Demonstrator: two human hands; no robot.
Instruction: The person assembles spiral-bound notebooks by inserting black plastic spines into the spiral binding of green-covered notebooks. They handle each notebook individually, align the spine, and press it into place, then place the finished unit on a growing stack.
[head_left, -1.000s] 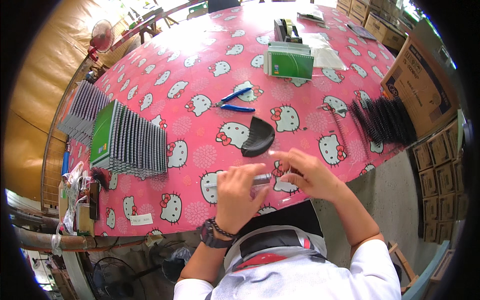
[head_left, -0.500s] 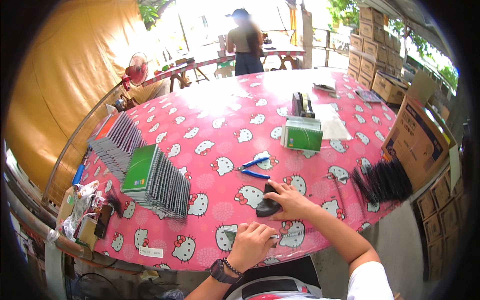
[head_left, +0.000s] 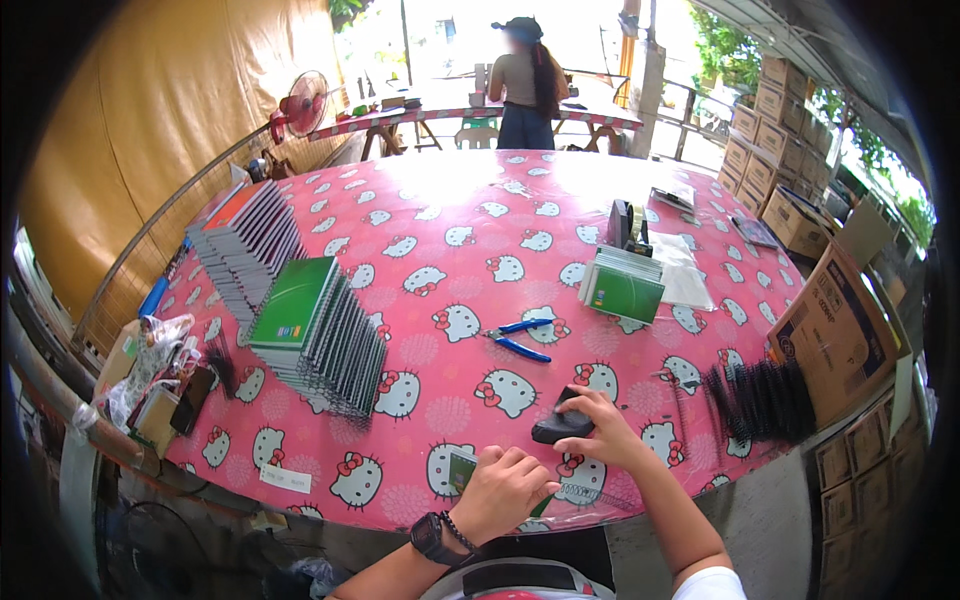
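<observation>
Over the pink table [head_left: 430,350], left hand [head_left: 500,492] held a green notebook [head_left: 461,472], probably light, bendable, best gripped by edges; right hand [head_left: 608,432] grasped a black piece [head_left: 558,429].

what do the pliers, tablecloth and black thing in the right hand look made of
Pliers: smooth blue handles, probably plastic or rubber; greyish tip, likely metal.
Tablecloth: probably plastic or vinyl, glossy, judging by the bright glare.
Black thing in the right hand: fairly smooth and dark, perhaps plastic or rubber; looks alone don't settle it.
</observation>
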